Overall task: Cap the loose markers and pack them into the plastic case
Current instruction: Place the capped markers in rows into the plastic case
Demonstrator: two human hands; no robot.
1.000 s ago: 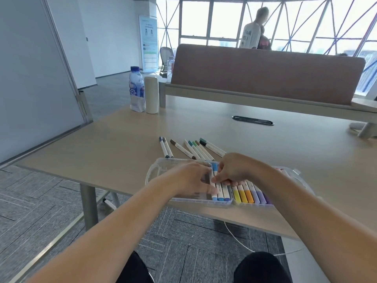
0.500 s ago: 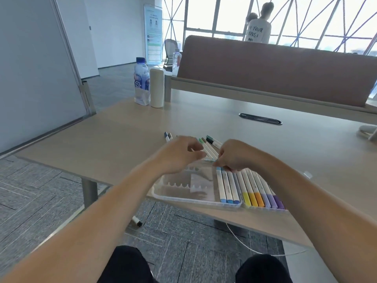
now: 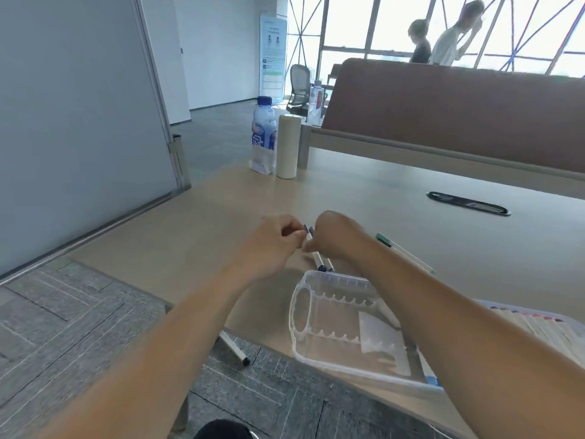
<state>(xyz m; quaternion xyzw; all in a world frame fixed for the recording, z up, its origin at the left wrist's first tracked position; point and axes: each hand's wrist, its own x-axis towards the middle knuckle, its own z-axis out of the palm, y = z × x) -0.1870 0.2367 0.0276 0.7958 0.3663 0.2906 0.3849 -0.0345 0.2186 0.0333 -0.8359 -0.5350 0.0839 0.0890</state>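
Head view has swung left, and both my hands have left the plastic case [image 3: 299,312], where a second ago they were seating a blue marker. Now they meet just beyond its far rim. My left hand [image 3: 278,240] is curled, thumb and forefinger pinching the far end of a dark marker [image 3: 316,258] that lies beside its twin [image 3: 330,268]. My right hand [image 3: 332,236] curls over the same barrel with the thumb against it; its other fingers are hidden, so I cannot tell their hold. I judge this pick comes next, since the case's left half shows bare ribs while packed markers [image 3: 538,324] fill its right. A green-capped marker [image 3: 384,239] waits behind my right wrist, and a stray marker [image 3: 234,348] lies on the carpet below the desk's near edge. At the far left corner of the desk [image 3: 380,191] stand a water bottle [image 3: 263,134] and a white cylinder [image 3: 288,145]. A brown divider [image 3: 443,106] lines the far edge, with two people [image 3: 449,42] at the windows beyond.
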